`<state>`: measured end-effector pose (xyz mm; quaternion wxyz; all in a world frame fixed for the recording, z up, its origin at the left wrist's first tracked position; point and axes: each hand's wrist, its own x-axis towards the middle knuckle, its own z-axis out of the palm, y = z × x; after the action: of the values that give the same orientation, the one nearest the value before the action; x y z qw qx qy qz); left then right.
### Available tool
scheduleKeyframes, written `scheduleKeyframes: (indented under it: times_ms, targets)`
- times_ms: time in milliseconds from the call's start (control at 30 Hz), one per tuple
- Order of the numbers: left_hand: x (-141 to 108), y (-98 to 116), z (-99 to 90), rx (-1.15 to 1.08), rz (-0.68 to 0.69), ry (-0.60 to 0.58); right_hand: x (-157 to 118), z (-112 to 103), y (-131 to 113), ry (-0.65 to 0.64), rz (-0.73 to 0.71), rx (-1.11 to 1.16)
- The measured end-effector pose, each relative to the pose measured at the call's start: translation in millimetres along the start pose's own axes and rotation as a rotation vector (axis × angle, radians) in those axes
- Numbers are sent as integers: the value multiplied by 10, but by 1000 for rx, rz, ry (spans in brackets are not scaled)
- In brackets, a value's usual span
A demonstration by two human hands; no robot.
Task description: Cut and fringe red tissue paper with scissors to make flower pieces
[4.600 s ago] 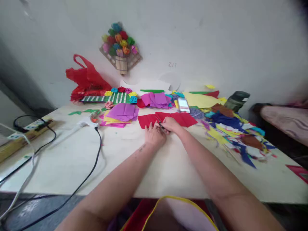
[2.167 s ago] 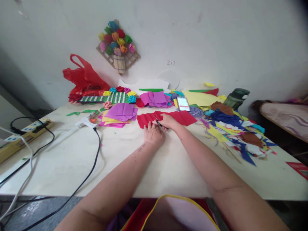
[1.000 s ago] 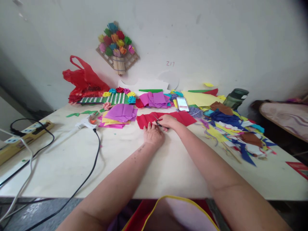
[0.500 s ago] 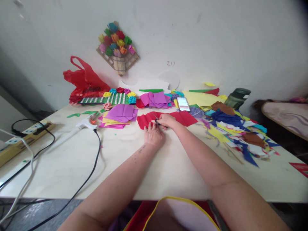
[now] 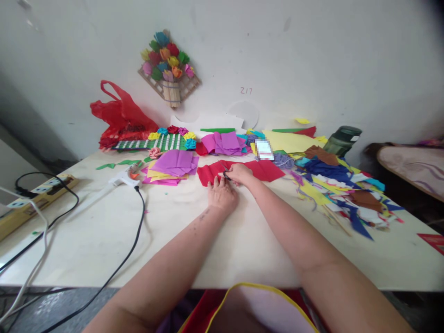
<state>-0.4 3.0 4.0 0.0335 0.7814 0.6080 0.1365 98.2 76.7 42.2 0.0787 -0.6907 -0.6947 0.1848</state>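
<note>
A strip of red crepe paper [image 5: 268, 170] lies across the table in front of me. My left hand [image 5: 223, 194] rests palm down at its near edge, fingers stretched out and slightly apart on the paper. Close beside it, my right hand [image 5: 240, 174] is closed around small scissors [image 5: 226, 175] with dark handles. Their blades point away from me over the red paper; how far apart they are is too small to tell. Just left of the strip sits a stack of purple, yellow and pink paper [image 5: 175, 163].
A white glue gun [image 5: 125, 178] and its black cord lie left, near a power strip [image 5: 38, 196]. Behind are paper flowers [image 5: 173, 130], a red plastic bag [image 5: 121, 113], purple sheets [image 5: 227, 143] and a phone [image 5: 264, 149]. Paper scraps [image 5: 347, 189] and a green bottle [image 5: 342, 141] are at right.
Both hands stay in almost the same place on the red paper. The scissor blades show a little more clearly now, and the view has shifted very slightly.
</note>
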Motion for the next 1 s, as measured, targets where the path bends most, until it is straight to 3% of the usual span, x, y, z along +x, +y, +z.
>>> scheduleKeyframes:
  times_ms: [567, 1000]
  targets:
    - [-12, 11, -27, -8, 6, -4, -6, 19, -30, 49, 28, -23]
    - [-8, 5, -15, 4, 3, 2, 18, -63, -85, -28, -5, -70]
